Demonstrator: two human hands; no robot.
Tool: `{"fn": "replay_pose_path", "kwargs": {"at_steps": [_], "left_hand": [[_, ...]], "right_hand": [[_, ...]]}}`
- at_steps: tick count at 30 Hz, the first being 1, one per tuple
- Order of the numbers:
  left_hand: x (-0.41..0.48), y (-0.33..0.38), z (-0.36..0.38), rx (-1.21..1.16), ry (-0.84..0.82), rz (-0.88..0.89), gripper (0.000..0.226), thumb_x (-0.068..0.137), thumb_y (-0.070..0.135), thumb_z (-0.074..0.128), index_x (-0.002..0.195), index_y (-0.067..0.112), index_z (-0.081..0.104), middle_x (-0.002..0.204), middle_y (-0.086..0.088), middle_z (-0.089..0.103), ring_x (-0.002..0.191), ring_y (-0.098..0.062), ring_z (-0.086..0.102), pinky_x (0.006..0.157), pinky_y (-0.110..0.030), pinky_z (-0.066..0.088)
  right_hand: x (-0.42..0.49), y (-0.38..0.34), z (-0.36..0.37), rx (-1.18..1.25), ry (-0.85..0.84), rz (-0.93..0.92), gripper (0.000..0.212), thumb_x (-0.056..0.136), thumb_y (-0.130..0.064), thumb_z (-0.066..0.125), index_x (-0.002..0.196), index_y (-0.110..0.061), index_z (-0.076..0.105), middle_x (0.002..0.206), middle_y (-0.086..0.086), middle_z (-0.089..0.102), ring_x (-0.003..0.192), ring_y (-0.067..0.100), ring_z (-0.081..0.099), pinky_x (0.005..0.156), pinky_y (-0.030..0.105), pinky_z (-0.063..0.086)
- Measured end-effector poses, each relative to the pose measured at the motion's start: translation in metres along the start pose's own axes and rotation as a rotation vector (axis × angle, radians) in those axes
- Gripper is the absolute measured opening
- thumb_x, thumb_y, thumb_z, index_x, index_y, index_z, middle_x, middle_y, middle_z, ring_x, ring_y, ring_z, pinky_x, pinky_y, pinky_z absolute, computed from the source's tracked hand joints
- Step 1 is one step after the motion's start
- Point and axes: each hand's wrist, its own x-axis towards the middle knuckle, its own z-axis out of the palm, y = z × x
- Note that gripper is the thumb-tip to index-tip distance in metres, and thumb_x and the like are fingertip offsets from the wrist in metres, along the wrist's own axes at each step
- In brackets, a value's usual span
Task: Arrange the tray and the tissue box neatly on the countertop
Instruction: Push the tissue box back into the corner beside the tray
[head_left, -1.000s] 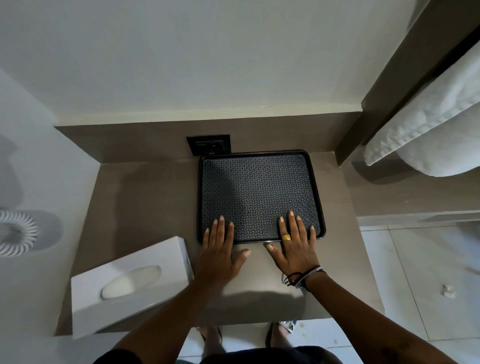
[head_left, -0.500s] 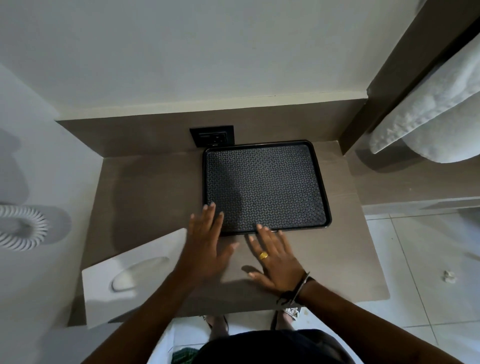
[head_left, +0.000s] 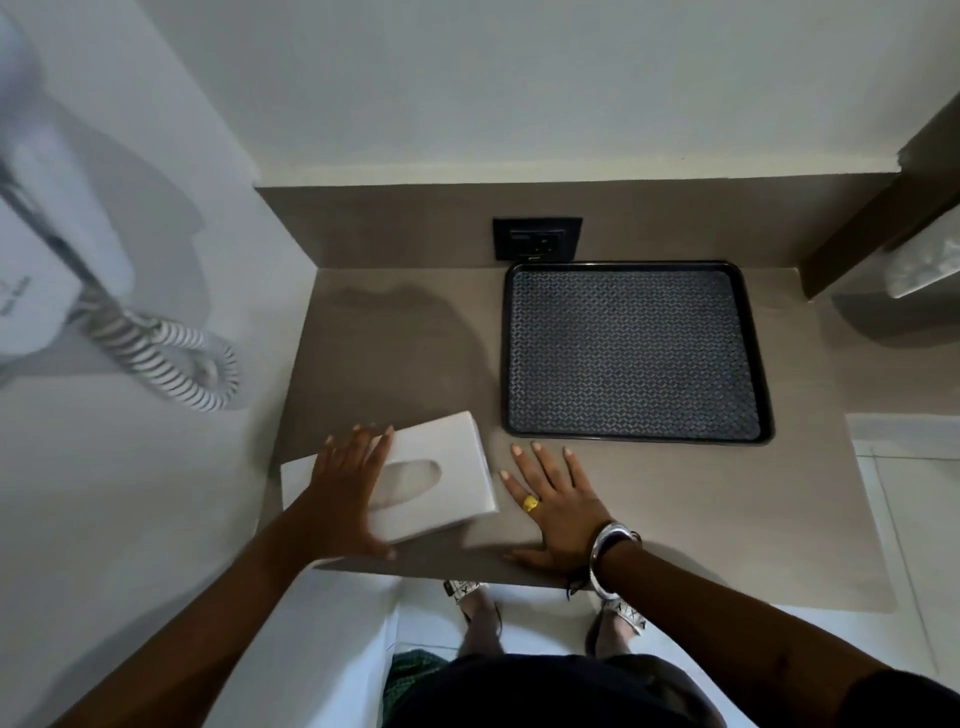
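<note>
The table (head_left: 675, 509) fills the frame's centre. The tray (head_left: 636, 353) sits square at centre right against the back wall, apparently placed. At lower left the tissue box (head_left: 447, 483) lies askew; the left hand (head_left: 345, 493) rests flat on it, grip released, likely to straighten it. The right hand (head_left: 558, 506), grasping nothing, rests flat just beside the box.

tissue box (head_left: 441, 483): left part under left hand (head_left: 345, 493) | hairdryer (head_left: 57, 249): blurred
</note>
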Motion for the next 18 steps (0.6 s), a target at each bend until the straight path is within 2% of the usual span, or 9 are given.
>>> {"fn": "replay_pose_path", "kwargs": {"at_steps": [2,4,7,11,15,18], "left_hand": [[0.004,0.0,-0.001,0.008,0.05,-0.014,0.143,0.041,0.082,0.068,0.153,0.015,0.011,0.15,-0.015,0.039,0.136,-0.038,0.041,0.113,-0.055,0.032],[0.006,-0.001,-0.002,-0.02,0.072,-0.026,0.139,0.04,0.082,0.068,0.152,0.019,0.015,0.144,-0.01,0.044,0.127,-0.032,0.047,0.107,-0.049,0.039],[0.01,-0.008,-0.005,-0.083,0.077,-0.123,0.141,0.04,0.084,0.067,0.155,0.025,0.012,0.149,-0.006,0.038,0.132,-0.028,0.041,0.11,-0.049,0.034],[0.029,-0.012,-0.015,-0.19,0.149,-0.324,0.144,0.039,0.081,0.071,0.154,0.031,0.0,0.153,-0.008,0.03,0.139,-0.032,0.033,0.115,-0.056,0.025],[0.056,-0.011,-0.026,-0.326,0.296,-0.538,0.138,0.048,0.071,0.081,0.154,0.025,0.006,0.154,-0.016,0.028,0.141,-0.039,0.028,0.116,-0.058,0.022],[0.077,-0.011,-0.033,-0.413,0.333,-0.711,0.134,0.052,0.068,0.083,0.154,0.023,0.009,0.155,-0.02,0.025,0.143,-0.042,0.024,0.117,-0.059,0.018]], "right_hand": [[0.0,-0.001,-0.001,-0.004,-0.003,0.002,0.103,0.076,-0.087,0.038,0.152,-0.018,0.03,0.162,0.016,0.021,0.146,0.042,0.021,0.113,0.069,0.015],[-0.001,-0.003,-0.002,-0.002,-0.001,0.011,0.104,0.076,-0.087,0.037,0.153,-0.019,0.028,0.163,0.014,0.019,0.147,0.041,0.017,0.113,0.068,0.012],[-0.002,-0.005,-0.005,0.002,0.0,0.02,0.102,0.076,-0.086,0.039,0.154,-0.02,0.028,0.163,0.013,0.019,0.148,0.039,0.016,0.113,0.065,0.01],[-0.002,-0.006,-0.008,-0.007,0.003,0.02,0.101,0.077,-0.084,0.041,0.153,-0.02,0.029,0.162,0.014,0.021,0.147,0.04,0.02,0.113,0.065,0.01],[-0.002,-0.007,-0.009,-0.033,-0.01,0.017,0.101,0.076,-0.084,0.043,0.153,-0.019,0.031,0.161,0.015,0.023,0.146,0.041,0.022,0.112,0.065,0.013],[-0.001,-0.007,-0.011,-0.048,-0.023,0.02,0.102,0.075,-0.084,0.044,0.153,-0.019,0.032,0.161,0.016,0.024,0.145,0.042,0.024,0.112,0.068,0.019]]}}
